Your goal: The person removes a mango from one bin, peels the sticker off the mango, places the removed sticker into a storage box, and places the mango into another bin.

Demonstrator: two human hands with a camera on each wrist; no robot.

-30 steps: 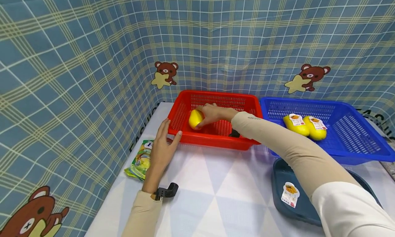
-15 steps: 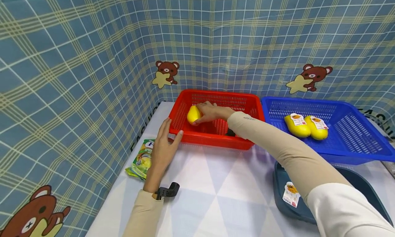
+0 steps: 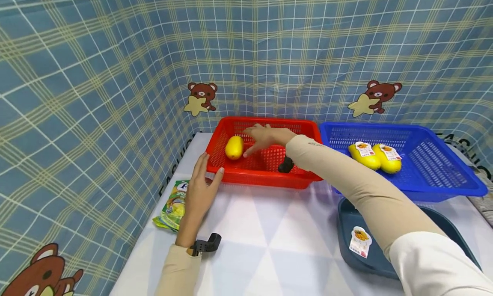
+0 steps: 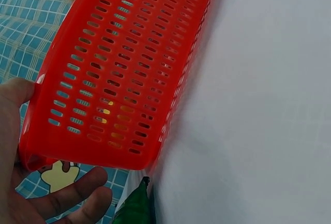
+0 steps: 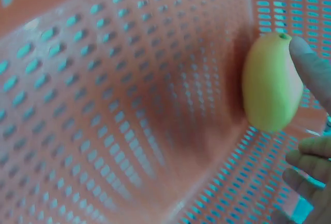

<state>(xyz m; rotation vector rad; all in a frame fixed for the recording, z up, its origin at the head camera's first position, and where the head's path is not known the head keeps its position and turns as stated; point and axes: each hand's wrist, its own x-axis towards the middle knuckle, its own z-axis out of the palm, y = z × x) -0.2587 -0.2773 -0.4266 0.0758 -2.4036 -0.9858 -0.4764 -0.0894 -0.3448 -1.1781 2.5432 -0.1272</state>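
A yellow mango lies at the left end of the red basket. My right hand hovers inside the basket just right of the mango, fingers spread and holding nothing. In the right wrist view, thumb and fingers are apart beside the mango. My left hand rests against the basket's front-left corner. The left wrist view shows its thumb touching the rim of the red basket, with the other fingers extended loosely past the corner.
To the right stands a blue basket with two labelled mangoes. In front of it a dark teal tub, bearing a mango label, is partly hidden by my right arm. A green snack packet lies left of my left hand.
My right hand has let go of the mango and drawn slightly right, fingers opening. The mango now lies by itself in the red basket. My left hand stays at the corner.
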